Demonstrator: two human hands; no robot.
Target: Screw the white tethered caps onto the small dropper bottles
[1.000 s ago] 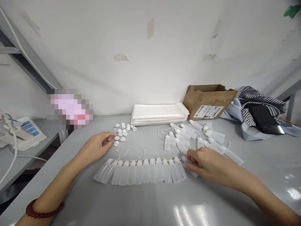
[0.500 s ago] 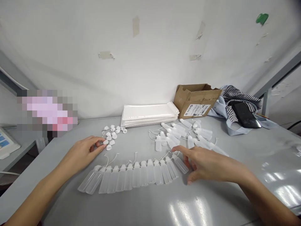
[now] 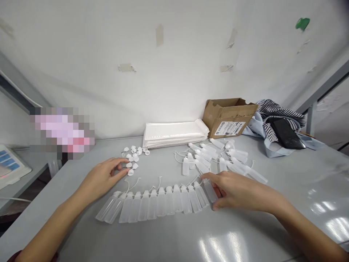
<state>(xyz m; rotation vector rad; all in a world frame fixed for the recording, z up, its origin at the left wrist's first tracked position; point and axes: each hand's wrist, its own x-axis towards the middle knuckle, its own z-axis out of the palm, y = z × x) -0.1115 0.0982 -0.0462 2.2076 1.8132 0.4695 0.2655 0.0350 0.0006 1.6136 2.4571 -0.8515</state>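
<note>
A row of translucent squeeze bottles [image 3: 160, 202] with white tops and thin strap tails lies side by side on the grey table. At its right end my right hand [image 3: 231, 189] grips one bottle [image 3: 209, 191], index finger by the top and thumb by the lower side. My left hand [image 3: 105, 176] is by a loose group of small white caps [image 3: 135, 158], thumb and index finger apart on either side of one cap [image 3: 129, 165]; whether they touch it I cannot tell. Behind my right hand lies a scattered heap of similar bottles [image 3: 201, 160].
A stack of white padded envelopes [image 3: 174, 131] lies against the wall, beside an open cardboard box [image 3: 229, 116]. On the right a black phone [image 3: 287, 134] rests on striped cloth [image 3: 283, 111]. A pixelated pink patch [image 3: 65, 131] and a white keyed device [image 3: 13, 167] are at the left.
My right hand has turned the end bottle more in line with the row, its thumb closing toward the bottle's side. My left hand stays by the caps. The view has shifted slightly.
</note>
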